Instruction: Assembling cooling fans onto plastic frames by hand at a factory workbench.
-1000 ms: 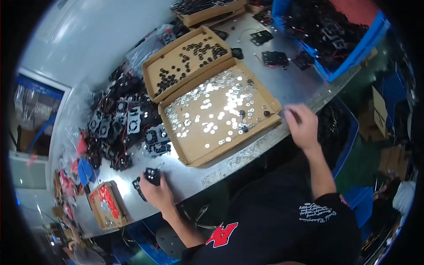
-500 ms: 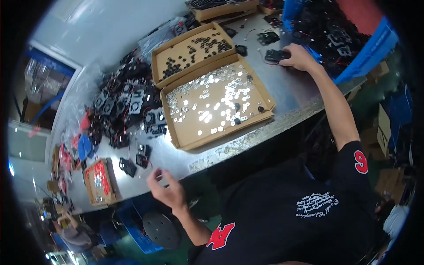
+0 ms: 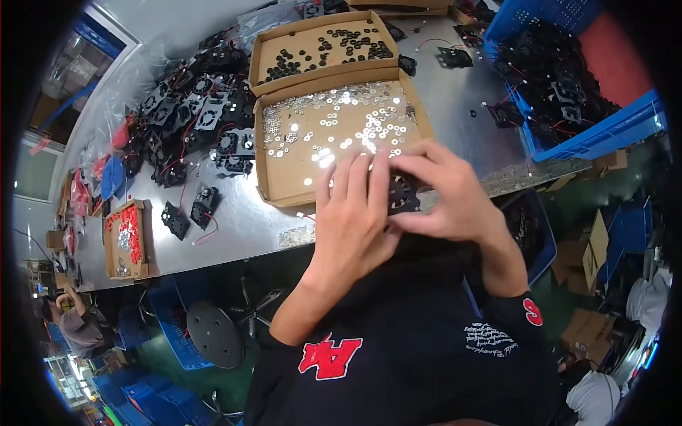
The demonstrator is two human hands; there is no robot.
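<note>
An assembly workshop: metal workbench [image 3: 234, 227], cardboard trays of washers [image 3: 334, 135], piled black fans [image 3: 192, 113].

black fan [image 3: 403, 193], silver washers [image 3: 334, 128], blue crate [image 3: 604, 128].

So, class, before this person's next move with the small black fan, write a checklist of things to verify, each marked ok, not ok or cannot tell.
1. Fan held by both hands: ok. The left hand and right hand meet around the small black fan.
2. Fan over the bench, not past its edge: ok, it sits above the metal table rim.
3. Washers within reach: ok. The cardboard tray of silver washers lies just beyond the hands.
4. Black rings available: ok, in the second tray.
5. Fan's wire free of the fingers: cannot tell, hidden.
6. More fans in supply: ok, in the blue crate.
</note>
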